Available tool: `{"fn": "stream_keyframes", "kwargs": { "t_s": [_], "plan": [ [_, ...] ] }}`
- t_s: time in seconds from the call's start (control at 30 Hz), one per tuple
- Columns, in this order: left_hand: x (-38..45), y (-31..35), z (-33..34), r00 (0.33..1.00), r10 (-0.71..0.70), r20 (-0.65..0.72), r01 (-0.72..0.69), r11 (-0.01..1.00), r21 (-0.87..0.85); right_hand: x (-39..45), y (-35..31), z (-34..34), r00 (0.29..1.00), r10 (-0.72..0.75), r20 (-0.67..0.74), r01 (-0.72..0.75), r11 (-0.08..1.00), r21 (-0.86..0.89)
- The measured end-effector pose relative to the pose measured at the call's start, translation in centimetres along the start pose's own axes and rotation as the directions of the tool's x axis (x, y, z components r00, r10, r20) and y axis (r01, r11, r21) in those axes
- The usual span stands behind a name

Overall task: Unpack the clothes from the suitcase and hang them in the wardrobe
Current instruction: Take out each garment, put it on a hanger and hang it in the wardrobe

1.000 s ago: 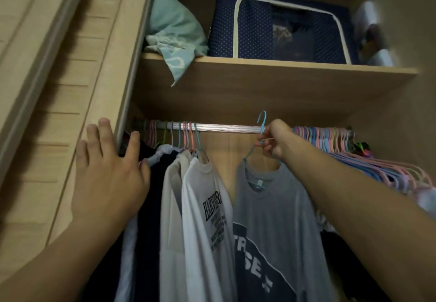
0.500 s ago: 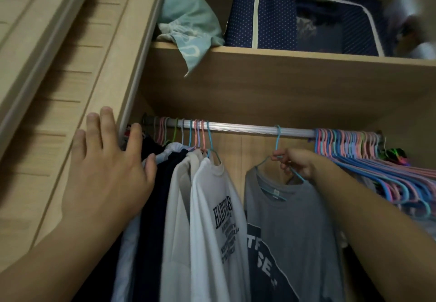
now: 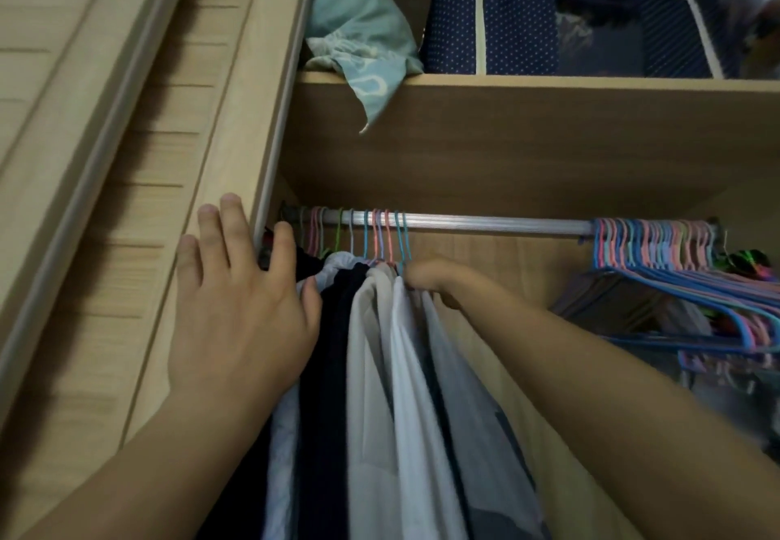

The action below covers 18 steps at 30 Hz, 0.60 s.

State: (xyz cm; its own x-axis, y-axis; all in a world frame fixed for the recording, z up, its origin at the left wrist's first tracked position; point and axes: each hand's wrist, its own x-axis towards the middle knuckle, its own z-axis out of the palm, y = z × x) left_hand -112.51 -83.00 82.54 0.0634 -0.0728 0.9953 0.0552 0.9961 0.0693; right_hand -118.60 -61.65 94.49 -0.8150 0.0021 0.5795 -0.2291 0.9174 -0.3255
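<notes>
Head view, looking up into an open wardrobe. A silver rail [image 3: 485, 223] runs across under a wooden shelf [image 3: 548, 87]. At the rail's left end several clothes [image 3: 380, 349] hang packed tight together on coloured hangers: dark, white and grey garments, pressed edge to edge. At the right end a thick bunch of empty hangers [image 3: 658, 252] is crowded together, with bare rail between the two groups. The suitcase is not in view, so how much is left to unpack cannot be told; judging by the row on the rail, several pieces are already hung.

The left hand [image 3: 240, 307] lies flat with fingers spread and straight, its fingertips on the wardrobe's door edge [image 3: 270, 151], its thumb side against the dark garments. The right hand [image 3: 426, 277] reaches across to the rightmost hanging garment, just under the rail; its fingers are hidden behind the cloth, so whether they grip the hanger or only push it cannot be told.

On the shelf sit a pale green cloth bundle [image 3: 358, 45] and a navy dotted storage box [image 3: 570, 20].
</notes>
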Motion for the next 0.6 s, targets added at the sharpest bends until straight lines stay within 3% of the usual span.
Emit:
{"fn": "stream_keyframes", "kwargs": {
  "t_s": [0.17, 0.2, 0.27, 0.33, 0.4, 0.47, 0.53, 0.6],
  "plan": [
    [0.0, -0.1, -0.2, 0.999, 0.0, 0.034, 0.001, 1.0, -0.015, -0.2, -1.0, 2.5, 0.998, 0.013, -0.065, 0.011, 0.935, 0.356],
    [0.0, -0.1, -0.3, 0.999, 0.002, 0.032, -0.002, 1.0, -0.023, -0.7, -0.4, 2.4, 0.996, -0.003, -0.093, 0.029, 0.959, 0.282],
    [-0.2, 0.1, -0.2, 0.998, 0.058, 0.017, -0.058, 0.998, -0.02, -2.1, 1.7, 1.8, 0.967, -0.077, -0.244, 0.062, 0.996, -0.066],
    [-0.6, 0.2, 0.0, 0.989, 0.147, 0.017, -0.147, 0.989, 0.002, -3.3, 4.9, 0.3, 0.894, -0.198, -0.403, 0.028, 0.92, -0.39],
    [-0.9, 0.5, 0.0, 0.985, 0.168, 0.03, -0.168, 0.986, 0.016, -4.9, 8.8, -2.2, 0.855, -0.219, -0.471, -0.156, 0.757, -0.635],
    [-1.0, 0.9, -0.2, 0.99, 0.134, 0.052, -0.136, 0.99, 0.04, -6.9, 12.4, -5.2, 0.857, -0.17, -0.486, -0.355, 0.488, -0.797],
    [-1.0, 1.6, -0.5, 0.994, 0.085, 0.071, -0.088, 0.995, 0.038, -8.5, 15.1, -8.1, 0.842, -0.116, -0.527, -0.486, 0.264, -0.833],
    [-0.9, 2.1, -0.7, 0.996, 0.049, 0.074, -0.05, 0.999, 0.004, -9.8, 16.5, -10.2, 0.832, -0.093, -0.547, -0.528, 0.168, -0.832]
  ]
}}
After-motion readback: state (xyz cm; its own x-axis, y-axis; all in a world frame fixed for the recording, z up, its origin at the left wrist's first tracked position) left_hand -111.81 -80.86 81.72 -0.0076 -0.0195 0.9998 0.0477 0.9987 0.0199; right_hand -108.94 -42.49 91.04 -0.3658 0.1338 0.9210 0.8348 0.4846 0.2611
